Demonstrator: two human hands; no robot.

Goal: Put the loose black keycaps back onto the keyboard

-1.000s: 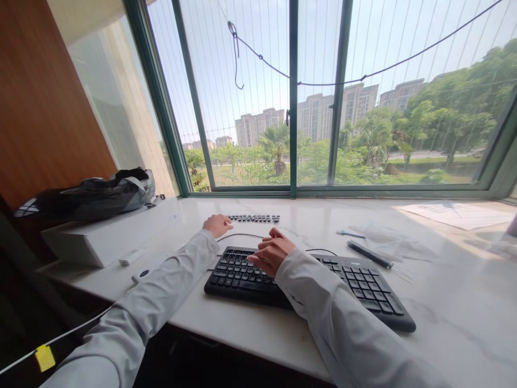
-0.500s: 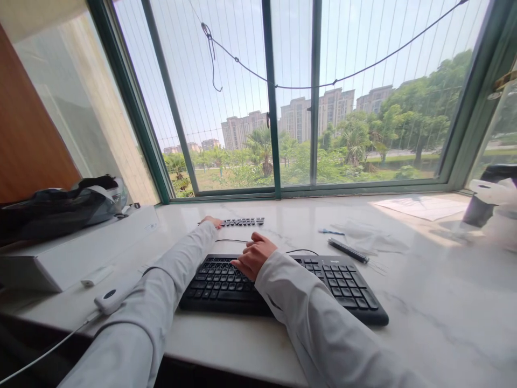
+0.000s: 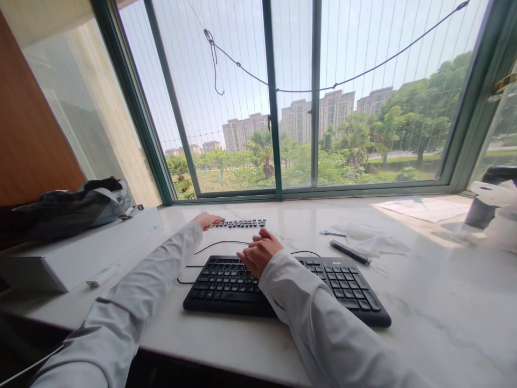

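Several loose black keycaps (image 3: 244, 223) lie in rows on the white marble surface near the window. At the left end of these rows is my left hand (image 3: 207, 220), its fingers drawn together at a keycap; the fingertips are small in view. My right hand (image 3: 262, 252) hovers over the middle of the black keyboard (image 3: 242, 311), fingers loosely bent and a little apart, with nothing visible in them. The upper left part of the keyboard shows bare key sockets, while the number pad on the right has its caps on. My right hand and sleeve hide the keyboard's middle.
Right of the keyboard lie a black pen-like bundle (image 3: 349, 252), a blue thin tool (image 3: 334, 233) and a clear plastic bag (image 3: 371, 240). Paper (image 3: 424, 208) lies far right. A white box (image 3: 60, 258) with a dark bag (image 3: 89, 199) stands left. A cable (image 3: 214, 245) runs behind the keyboard.
My left hand has shifted slightly left along the keycaps, and its forearm has swung left, uncovering the keyboard's left edge. My right hand's fingers have curled in a little.
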